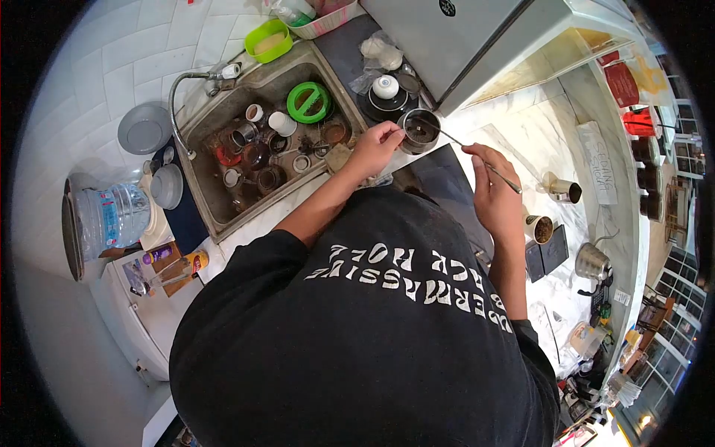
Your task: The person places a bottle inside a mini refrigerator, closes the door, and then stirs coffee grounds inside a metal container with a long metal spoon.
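My left hand [376,150] is closed at the near-left rim of a small metal pot [420,131], its fingers pinched at the pot's edge. Inside the pot lies dark matter. A long thin metal spoon [477,159] reaches from the pot to my right hand [493,186], which is closed on it with the thumb and fingers. Behind the pot stands a black lidded pot [387,103] with a white round knob on top. What exactly my left fingertips grip is partly hidden.
On the left, a sink [223,216] holds jars, cups and a green strainer [308,102]. A faucet [179,97] arches over it. To the right stand a paper cup [539,229], a metal cup [564,190] and a kettle [592,262]. Plates [144,129] lie far left.
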`<state>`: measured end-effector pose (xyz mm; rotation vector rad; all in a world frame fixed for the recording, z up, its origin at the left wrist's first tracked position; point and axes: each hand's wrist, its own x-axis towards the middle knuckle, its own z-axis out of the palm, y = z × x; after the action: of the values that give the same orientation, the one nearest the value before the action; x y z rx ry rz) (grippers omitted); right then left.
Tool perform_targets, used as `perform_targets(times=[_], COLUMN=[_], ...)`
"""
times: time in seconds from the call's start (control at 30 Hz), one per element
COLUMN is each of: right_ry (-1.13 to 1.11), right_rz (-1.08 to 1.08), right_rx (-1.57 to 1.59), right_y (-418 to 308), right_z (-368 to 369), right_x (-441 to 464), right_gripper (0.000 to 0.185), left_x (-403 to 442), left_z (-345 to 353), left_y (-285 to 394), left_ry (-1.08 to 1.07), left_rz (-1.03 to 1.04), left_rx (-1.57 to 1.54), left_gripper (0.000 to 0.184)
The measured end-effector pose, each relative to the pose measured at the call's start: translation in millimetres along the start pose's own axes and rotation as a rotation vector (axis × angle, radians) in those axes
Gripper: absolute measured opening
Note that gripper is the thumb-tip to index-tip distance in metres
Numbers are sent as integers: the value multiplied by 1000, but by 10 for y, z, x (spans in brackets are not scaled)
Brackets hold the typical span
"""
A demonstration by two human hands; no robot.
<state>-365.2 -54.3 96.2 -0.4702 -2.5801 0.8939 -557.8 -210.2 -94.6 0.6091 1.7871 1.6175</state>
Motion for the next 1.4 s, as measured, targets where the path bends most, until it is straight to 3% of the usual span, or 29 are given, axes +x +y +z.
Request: perform_targets(times=[0.83,1.4], right_ry=[44,72], right_rz=[54,-21], right_rx=[7,-46], right_y=[33,65], right_z=[94,-34], right_x=[-116,-133], right_gripper=[17,15], left_x=[8,-1], left_z=[-9,-12], left_y=[-17,39], left_ry=[-24,-10], left_rz=[-7,-5], left_rx=[2,76], left_gripper=[22,22])
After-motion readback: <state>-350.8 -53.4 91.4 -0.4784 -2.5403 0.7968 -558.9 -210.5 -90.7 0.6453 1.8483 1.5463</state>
